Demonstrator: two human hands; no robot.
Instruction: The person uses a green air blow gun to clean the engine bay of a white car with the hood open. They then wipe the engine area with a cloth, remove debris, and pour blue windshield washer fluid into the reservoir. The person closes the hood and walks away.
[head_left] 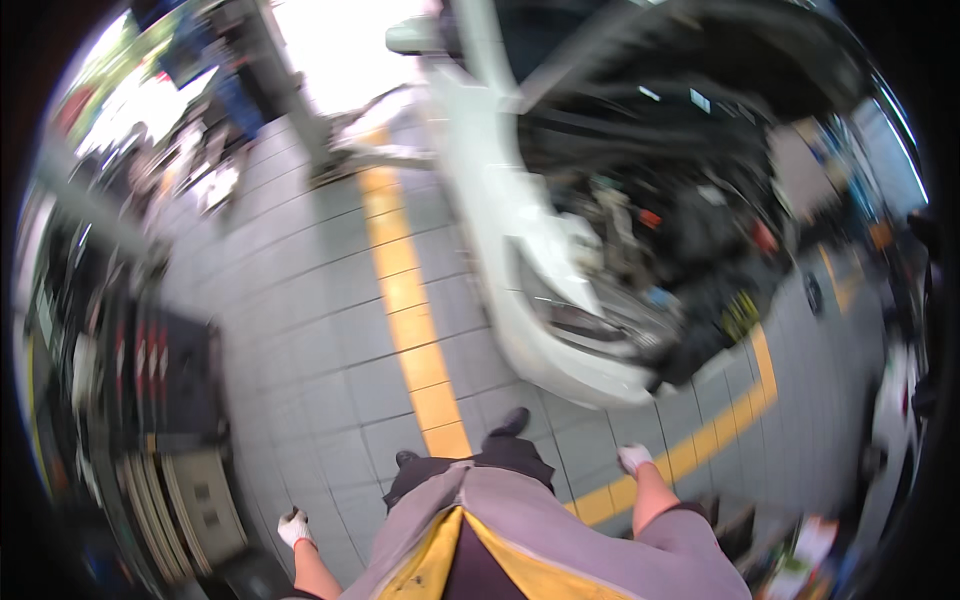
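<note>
On the floor: grey rectangular tiles (300,290), smooth and matt, with thin dark joints.
Car: a white metal-bodied car (485,190) with rounded panels stands ahead of the person, slightly right, its glossy bodywork blurred.
Car's direction: the nose points toward the person and somewhat right; the long axis slants from far left to near right.
Raised hood: a broad, curved dark underside (700,60) above the front end.
Engine bay: a dark, uneven cavity (690,230) with angular parts and small red pieces.
Jacket: mauve-grey cloth (560,525) with yellow panels down the front.
Cabinet side: a dark boxy unit (190,370) with upright red marks; just nearer, a beige flat-faced panel (205,500) beside ribbed edges.
Yellow lines: a straight band of tile-like blocks (405,300) beside the car; another band (680,460) bends around its front.
Left hand: white-gloved (295,527), low, apart from the beige panel; whether it pinches anything, I cannot tell.
Right hand: white-gloved (633,458), below the bumper in view; finger spread too blurred to tell.
</note>
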